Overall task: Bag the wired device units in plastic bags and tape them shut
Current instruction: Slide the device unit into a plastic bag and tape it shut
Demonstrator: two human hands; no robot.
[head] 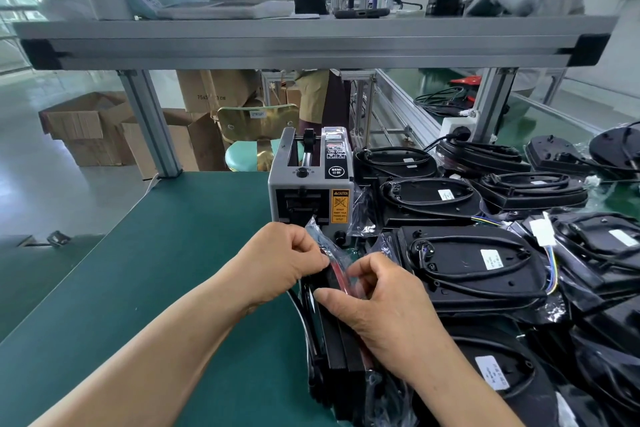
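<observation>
A black wired device unit [337, 350] stands on its edge on the green table, inside a clear plastic bag [323, 241] whose open end sticks up. My left hand [287, 260] pinches the bag's flap from the left. My right hand [377, 302] grips the bag and the unit's top from the right, thumb pressed on the black edge. A grey tape dispenser machine [310, 184] sits just behind my hands. Several bagged black units [474, 263] with coiled cables lie piled to the right.
An aluminium frame shelf [311, 42] spans overhead, its post [152, 121] at the table's back left. Cardboard boxes [114, 128] and a stool [256, 146] stand on the floor beyond. Other people work behind the shelf. Bare green mat [156, 270] lies to the left.
</observation>
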